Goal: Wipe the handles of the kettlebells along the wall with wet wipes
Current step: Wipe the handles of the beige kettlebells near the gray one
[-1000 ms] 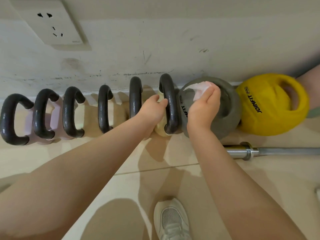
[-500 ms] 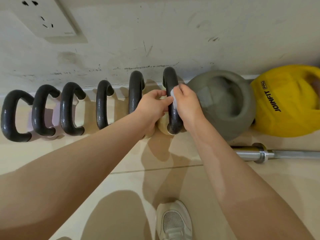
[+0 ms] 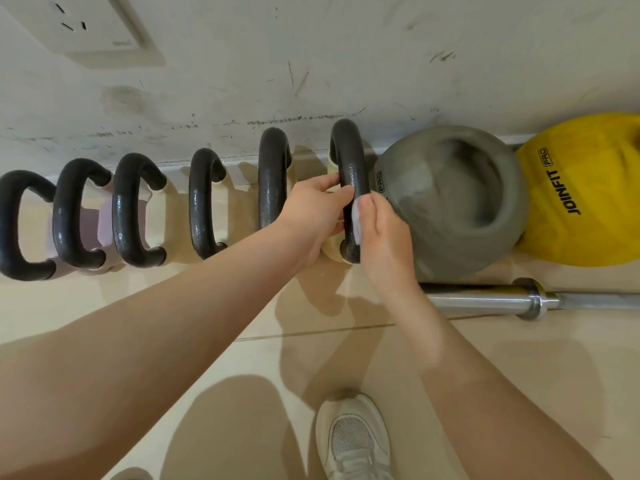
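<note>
I see six black kettlebell handles (image 3: 204,202) lined along the wall, left to centre frame. A white wet wipe (image 3: 356,220) presses against the rightmost handle (image 3: 349,188).

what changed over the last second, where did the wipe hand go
The right hand took the wipe off the grey kettlebell and moved left onto the black handle beside it, now rubbing low on it. The left hand kept steadying that handle. The kettlebells stayed in place.

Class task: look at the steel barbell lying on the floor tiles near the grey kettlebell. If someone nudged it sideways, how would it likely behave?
The barbell is a round, polished bar lying on smooth floor, so it would probably roll rather than slide. Being solid-looking steel, it is likely heavy and stiff. Towards the wall, the grey kettlebell would probably stop it.
</note>
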